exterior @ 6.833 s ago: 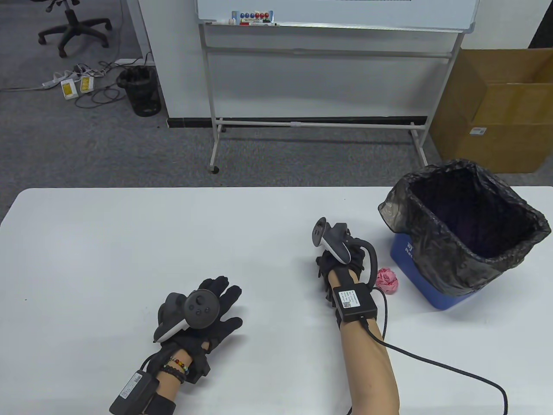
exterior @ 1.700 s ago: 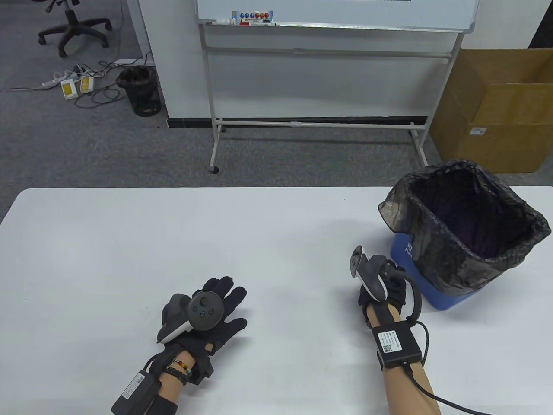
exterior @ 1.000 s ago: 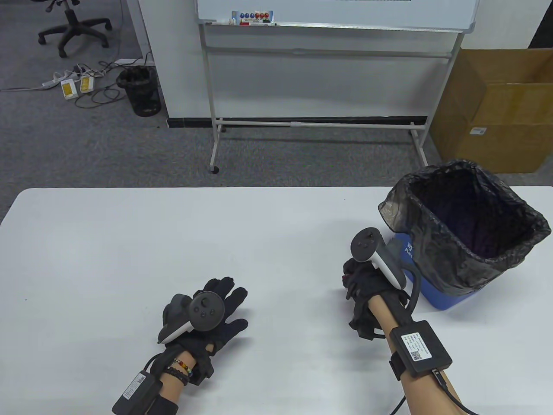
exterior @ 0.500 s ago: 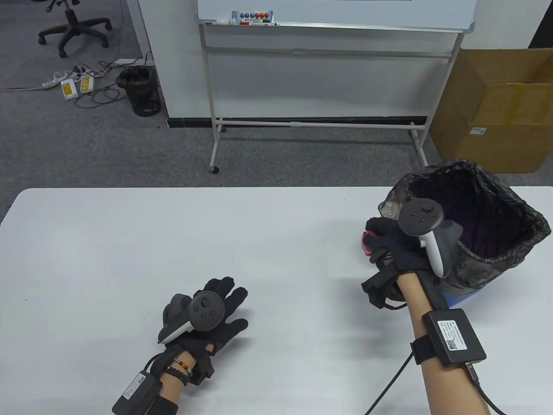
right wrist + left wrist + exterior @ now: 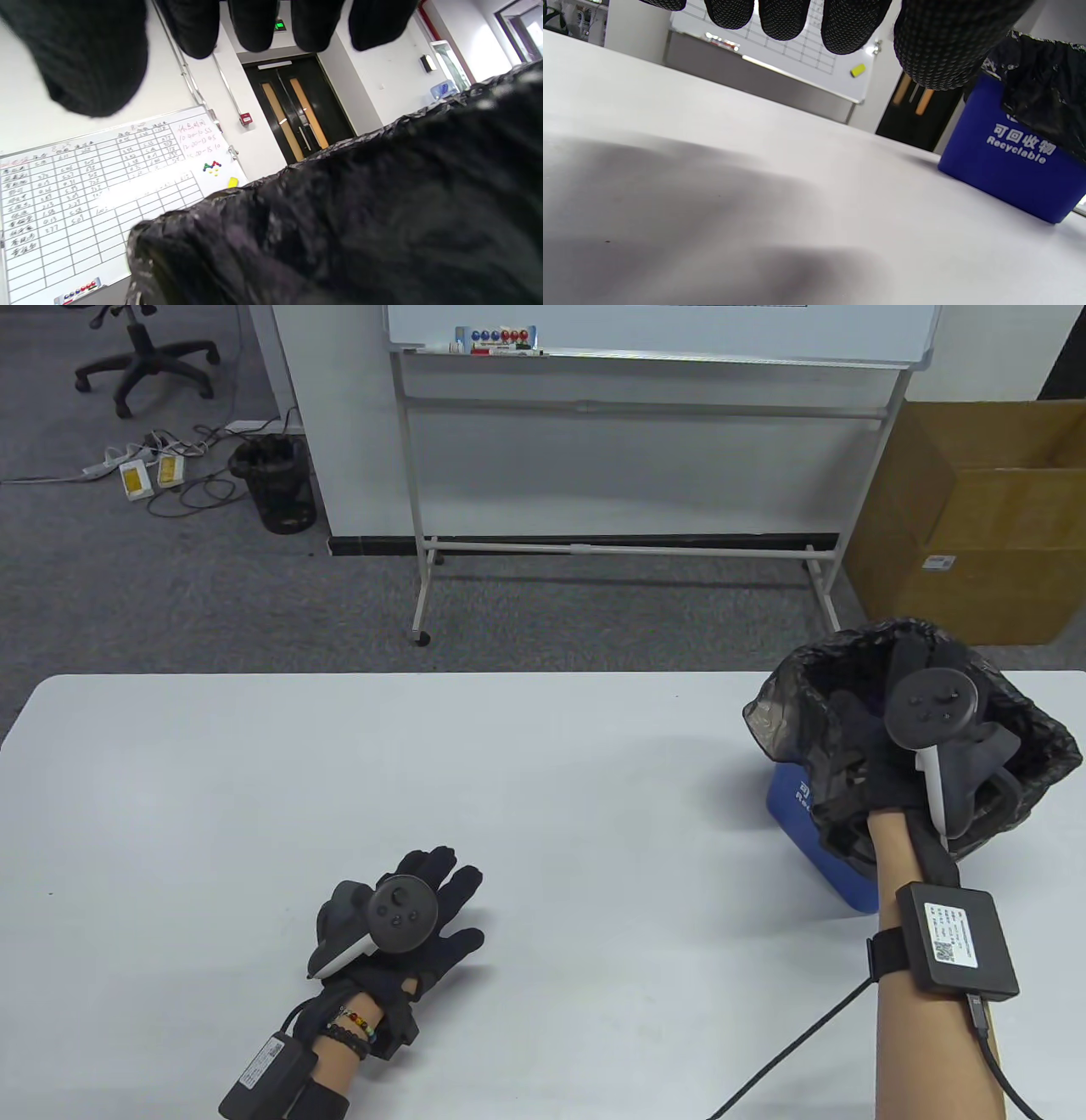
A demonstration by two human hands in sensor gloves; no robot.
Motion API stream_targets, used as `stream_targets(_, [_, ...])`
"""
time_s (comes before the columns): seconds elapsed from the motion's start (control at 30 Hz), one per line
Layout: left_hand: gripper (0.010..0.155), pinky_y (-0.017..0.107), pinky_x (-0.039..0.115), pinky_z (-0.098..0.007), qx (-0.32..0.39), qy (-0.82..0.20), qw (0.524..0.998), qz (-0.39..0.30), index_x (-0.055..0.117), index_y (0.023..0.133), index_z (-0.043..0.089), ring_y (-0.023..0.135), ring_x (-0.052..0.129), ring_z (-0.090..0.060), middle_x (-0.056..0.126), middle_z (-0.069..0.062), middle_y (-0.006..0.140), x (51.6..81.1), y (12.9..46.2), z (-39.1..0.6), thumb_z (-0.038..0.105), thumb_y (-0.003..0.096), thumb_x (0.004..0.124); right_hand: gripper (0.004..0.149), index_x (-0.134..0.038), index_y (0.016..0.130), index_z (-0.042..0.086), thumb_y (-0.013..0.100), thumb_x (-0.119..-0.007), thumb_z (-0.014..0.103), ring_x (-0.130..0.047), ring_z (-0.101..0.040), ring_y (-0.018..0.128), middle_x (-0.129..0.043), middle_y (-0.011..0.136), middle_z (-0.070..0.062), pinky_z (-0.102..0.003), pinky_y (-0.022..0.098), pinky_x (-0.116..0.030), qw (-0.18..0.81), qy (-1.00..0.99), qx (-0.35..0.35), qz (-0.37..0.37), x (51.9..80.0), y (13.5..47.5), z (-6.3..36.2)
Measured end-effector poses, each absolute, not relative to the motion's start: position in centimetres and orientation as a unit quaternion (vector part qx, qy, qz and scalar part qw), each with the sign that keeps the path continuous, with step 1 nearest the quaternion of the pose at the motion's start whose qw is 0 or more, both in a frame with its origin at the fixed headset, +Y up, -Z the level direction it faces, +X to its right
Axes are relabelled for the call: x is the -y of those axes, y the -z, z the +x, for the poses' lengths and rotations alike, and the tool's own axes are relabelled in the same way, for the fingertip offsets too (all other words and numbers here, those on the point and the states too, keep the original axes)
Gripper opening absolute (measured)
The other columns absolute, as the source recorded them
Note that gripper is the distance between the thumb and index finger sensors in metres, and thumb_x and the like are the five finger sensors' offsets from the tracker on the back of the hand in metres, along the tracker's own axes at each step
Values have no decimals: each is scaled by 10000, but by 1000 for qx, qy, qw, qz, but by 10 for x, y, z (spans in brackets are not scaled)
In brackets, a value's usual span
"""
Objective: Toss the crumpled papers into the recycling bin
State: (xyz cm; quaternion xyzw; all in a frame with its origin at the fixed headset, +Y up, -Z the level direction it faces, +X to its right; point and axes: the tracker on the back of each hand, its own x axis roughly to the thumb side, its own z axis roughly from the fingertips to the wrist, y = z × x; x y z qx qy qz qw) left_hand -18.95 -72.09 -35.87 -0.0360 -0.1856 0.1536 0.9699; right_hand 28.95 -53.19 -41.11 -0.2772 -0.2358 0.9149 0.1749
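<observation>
Crumpled paper: nowhere to be seen in any view, so either down inside the bin or hidden by the glove; impossible to say which. Judged as the release step. Directly over the open mouth of the blue plastic recycling bin (image 5: 802,827), lined with a crinkly, glossy black bag (image 5: 774,714) folded loosely over the rim, hangs the black-gloved right hand (image 5: 878,751), palm down. In the right wrist view, thumb and fingertips (image 5: 254,25) apart from one another and pinching nothing, with only wrinkled bag film below. To do this step well: let go only while centred over the opening, spread the fingers fully so that light paper does not cling to the knit glove, then lift straight up without snagging the slack liner or nudging the bin, which stands near the table's right edge. Further out, flat on the smooth white table (image 5: 339,763), well apart from the bin, the black-gloved left hand (image 5: 424,912), idle; seen from its wrist camera, the dotted, grippy fingertips (image 5: 785,17) straight, slightly spread, holding nothing. On the bin's near wall, white "Recyclable" lettering.
</observation>
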Motion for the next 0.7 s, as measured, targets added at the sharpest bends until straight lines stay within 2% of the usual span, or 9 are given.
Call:
stream_targets(0.23, [743,747,424,-692,187,-154,970,-35,529,1102,259,1121,390,-470,395,-145,1233,721,359,-189,536,461,781,856,-499,1072,383,317,-841,596,-431,-319,1142,-430,1198,19,-558,782,-487,133,-944,226,-200,530,408,246])
stream_targets(0.4, [759,748,426,-691,186,-162,969,-26,503,1109,252,1122,395,-466,396,-145,1232,721,359,-190,536,461,779,858,-479,1082,384,329,-823,608,-413,-323,1145,-416,1204,11,-561,782,-480,138,-968,170,-122,536,404,197])
stream_targets(0.7, [762,749,422,-690,196,-162,967,-32,494,1111,253,1124,382,-465,383,-145,1234,724,358,-183,539,464,775,876,-441,1088,393,329,-812,624,-407,-340,1144,-398,1210,3,-564,781,-481,120,-988,93,-19,585,389,118])
